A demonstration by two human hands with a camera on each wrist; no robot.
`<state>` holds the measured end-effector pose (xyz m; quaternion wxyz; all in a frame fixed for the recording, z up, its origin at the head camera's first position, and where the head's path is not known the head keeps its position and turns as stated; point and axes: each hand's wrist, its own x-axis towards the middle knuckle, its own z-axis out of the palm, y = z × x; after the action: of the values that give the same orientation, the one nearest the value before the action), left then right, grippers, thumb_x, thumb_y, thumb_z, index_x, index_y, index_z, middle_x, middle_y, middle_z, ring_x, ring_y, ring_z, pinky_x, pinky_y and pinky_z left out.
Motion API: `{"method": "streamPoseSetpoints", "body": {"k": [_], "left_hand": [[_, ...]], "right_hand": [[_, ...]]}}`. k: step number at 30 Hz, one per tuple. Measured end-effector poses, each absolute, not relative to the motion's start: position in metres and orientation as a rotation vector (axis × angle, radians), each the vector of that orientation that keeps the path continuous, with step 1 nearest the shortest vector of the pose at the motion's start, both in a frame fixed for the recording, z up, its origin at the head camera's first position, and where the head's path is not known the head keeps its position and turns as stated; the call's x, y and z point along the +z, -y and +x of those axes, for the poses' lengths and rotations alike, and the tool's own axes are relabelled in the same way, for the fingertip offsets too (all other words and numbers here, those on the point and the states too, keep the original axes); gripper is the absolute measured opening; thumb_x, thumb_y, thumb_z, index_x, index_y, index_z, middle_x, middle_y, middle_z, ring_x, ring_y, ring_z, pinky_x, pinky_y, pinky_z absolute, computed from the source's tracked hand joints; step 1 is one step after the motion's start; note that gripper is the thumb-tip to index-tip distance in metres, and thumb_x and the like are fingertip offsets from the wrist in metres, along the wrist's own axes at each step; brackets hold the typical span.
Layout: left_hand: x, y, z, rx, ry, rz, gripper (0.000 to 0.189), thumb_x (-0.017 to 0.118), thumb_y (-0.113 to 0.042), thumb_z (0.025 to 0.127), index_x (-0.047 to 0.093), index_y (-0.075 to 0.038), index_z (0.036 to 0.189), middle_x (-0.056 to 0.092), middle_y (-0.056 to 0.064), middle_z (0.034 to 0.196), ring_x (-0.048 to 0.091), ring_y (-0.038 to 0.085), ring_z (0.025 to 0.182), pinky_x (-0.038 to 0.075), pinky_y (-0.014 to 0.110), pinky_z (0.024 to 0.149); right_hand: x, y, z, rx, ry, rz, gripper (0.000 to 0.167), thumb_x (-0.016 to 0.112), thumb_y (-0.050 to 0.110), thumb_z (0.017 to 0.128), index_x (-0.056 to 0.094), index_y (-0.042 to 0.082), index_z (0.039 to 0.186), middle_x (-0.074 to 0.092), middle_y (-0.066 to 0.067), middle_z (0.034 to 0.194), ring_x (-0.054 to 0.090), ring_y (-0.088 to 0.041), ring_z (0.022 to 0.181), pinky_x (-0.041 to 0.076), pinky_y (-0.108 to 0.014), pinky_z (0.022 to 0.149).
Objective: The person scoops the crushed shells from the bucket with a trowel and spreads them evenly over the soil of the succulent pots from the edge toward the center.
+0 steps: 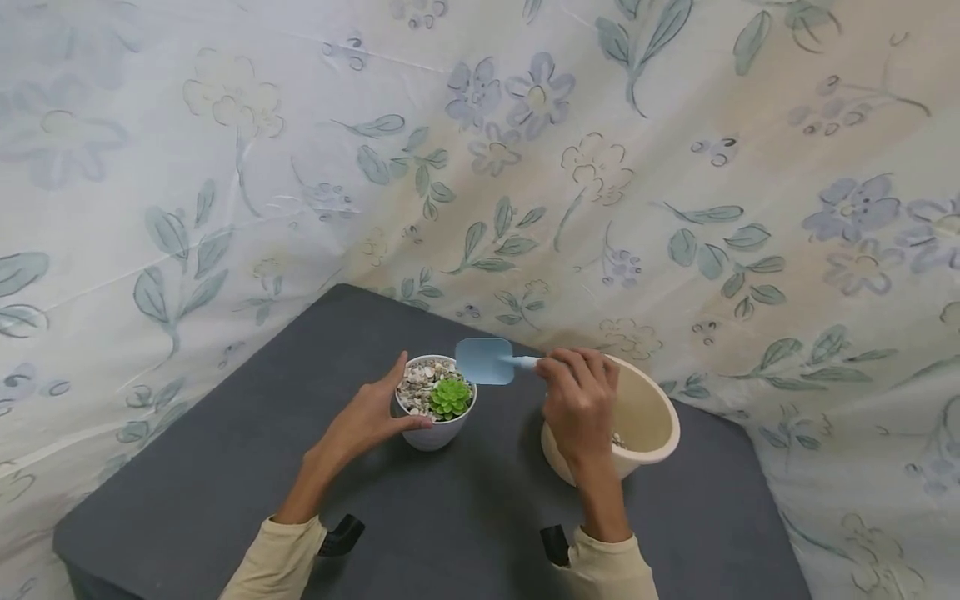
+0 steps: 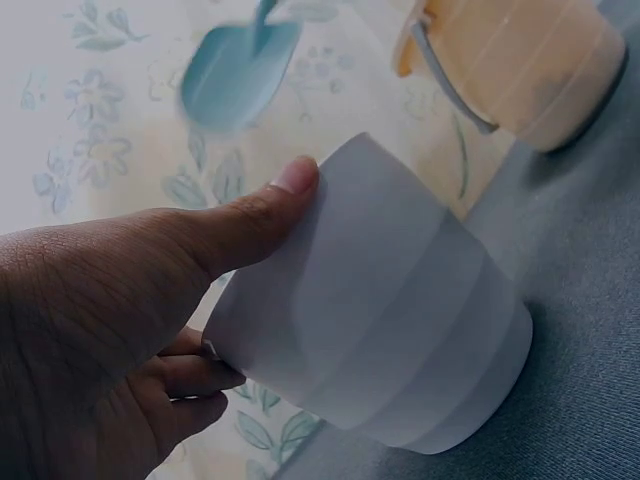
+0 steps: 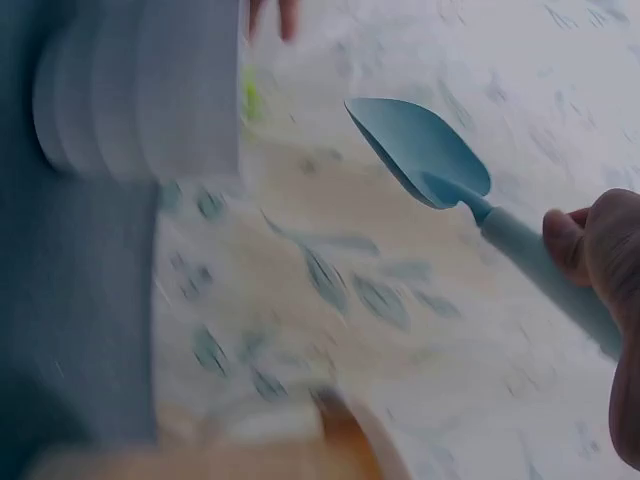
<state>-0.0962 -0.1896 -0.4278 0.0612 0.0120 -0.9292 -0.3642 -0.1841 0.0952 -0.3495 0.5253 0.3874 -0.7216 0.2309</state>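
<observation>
A white ribbed flowerpot [image 1: 435, 435] stands on the table, filled with pebbles [image 1: 417, 381] and holding a green succulent [image 1: 450, 398]. My left hand [image 1: 363, 421] holds it near the rim; in the left wrist view the thumb [image 2: 270, 212] lies along the pot's side, with the other fingers [image 2: 195, 385] lower at the rim. My right hand [image 1: 581, 400] grips a light-blue hand trowel [image 1: 485, 361] by its handle. Its blade hovers by the pot's right rim in the head view, and no pebbles show on it. The right wrist view shows the trowel [image 3: 430, 155] raised above the rim level.
A cream bucket [image 1: 652, 408] stands tilted-looking on the right, partly behind my right hand, with a few pebbles [image 1: 618, 440] visible inside. Its grey handle [image 2: 450, 80] hangs at the side. A dark grey cloth covers the table [image 1: 225, 467]; a floral curtain [image 1: 465, 208] hangs behind.
</observation>
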Motion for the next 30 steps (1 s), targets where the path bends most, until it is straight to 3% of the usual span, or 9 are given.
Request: {"method": "streamPoseSetpoints", "body": {"k": [4,8,14,20,22,25,27,29,30], "left_hand": [[-0.427,0.191,-0.097,-1.078,2.795,0.02,0.121,0.079,-0.061,0.086,0.009,-0.011,0.17,0.061,0.031,0.143,0.068,0.044,0.122,0.055,0.061,0.099],[-0.427,0.193,-0.1,-1.062,2.811,-0.003,0.12,0.079,-0.06,0.087,0.008,-0.009,0.17,0.065,0.03,0.136,0.071,0.043,0.116,0.056,0.06,0.098],[-0.428,0.191,-0.113,-1.049,2.811,-0.045,0.119,0.078,-0.06,0.087,0.009,-0.009,0.17,0.049,0.029,0.157,0.062,0.047,0.131,0.053,0.062,0.103],[-0.436,0.176,-0.127,-1.116,2.81,-0.081,0.118,0.08,-0.058,0.087,0.011,-0.009,0.169,0.033,0.023,0.169,0.049,0.048,0.146,0.047,0.065,0.111],[-0.438,0.167,-0.133,-1.152,2.81,-0.098,0.118,0.08,-0.059,0.086,0.011,-0.011,0.17,0.03,0.021,0.171,0.045,0.047,0.148,0.045,0.066,0.113],[-0.439,0.157,-0.143,-1.183,2.817,-0.124,0.117,0.078,-0.06,0.087,0.009,-0.015,0.17,0.025,0.016,0.174,0.041,0.046,0.152,0.042,0.066,0.115],[-0.438,0.156,-0.146,-1.182,2.819,-0.123,0.116,0.078,-0.059,0.088,0.008,-0.016,0.17,0.022,0.015,0.175,0.039,0.046,0.153,0.041,0.066,0.117],[-0.438,0.156,-0.148,-1.18,2.822,-0.118,0.115,0.078,-0.057,0.089,0.008,-0.015,0.17,0.019,0.016,0.175,0.036,0.046,0.154,0.039,0.066,0.118],[-0.438,0.157,-0.148,-1.177,2.82,-0.118,0.115,0.078,-0.056,0.089,0.008,-0.015,0.17,0.018,0.016,0.176,0.035,0.046,0.155,0.039,0.066,0.119]], "right_hand": [[-0.337,-0.133,-0.184,0.543,1.852,0.78,0.007,0.083,0.0,0.085,0.078,-0.002,0.091,0.077,-0.017,0.089,0.064,-0.037,0.09,0.042,-0.051,0.082],[-0.328,-0.169,-0.186,0.517,1.989,0.624,0.005,0.081,-0.004,0.086,0.077,-0.003,0.089,0.076,-0.021,0.087,0.062,-0.04,0.089,0.04,-0.056,0.081],[-0.333,-0.196,-0.199,0.441,2.339,0.419,0.004,0.077,-0.003,0.087,0.078,0.0,0.088,0.077,-0.02,0.084,0.06,-0.041,0.083,0.042,-0.062,0.081],[-0.358,-0.196,-0.215,0.312,2.685,0.471,0.004,0.079,0.003,0.087,0.081,0.003,0.09,0.079,-0.016,0.085,0.067,-0.041,0.077,0.048,-0.063,0.086],[-0.364,-0.197,-0.216,0.295,2.756,0.475,0.004,0.08,0.004,0.088,0.081,0.004,0.083,0.079,-0.013,0.081,0.069,-0.037,0.075,0.048,-0.061,0.087],[-0.363,-0.199,-0.217,0.277,2.845,0.498,0.038,0.074,0.001,0.092,0.062,0.009,0.056,0.057,-0.001,0.055,0.051,-0.021,0.057,0.045,-0.047,0.076],[-0.361,-0.196,-0.22,0.267,2.894,0.575,0.045,0.067,0.0,0.095,0.055,0.013,0.054,0.047,0.003,0.054,0.04,-0.016,0.056,0.038,-0.04,0.071],[-0.361,-0.193,-0.223,0.273,2.896,0.676,0.042,0.064,0.001,0.097,0.057,0.013,0.058,0.047,0.003,0.058,0.037,-0.015,0.058,0.036,-0.038,0.068],[-0.361,-0.192,-0.224,0.291,2.87,0.717,0.035,0.063,0.002,0.098,0.065,0.01,0.064,0.056,0.0,0.062,0.043,-0.017,0.06,0.04,-0.038,0.068]]}}
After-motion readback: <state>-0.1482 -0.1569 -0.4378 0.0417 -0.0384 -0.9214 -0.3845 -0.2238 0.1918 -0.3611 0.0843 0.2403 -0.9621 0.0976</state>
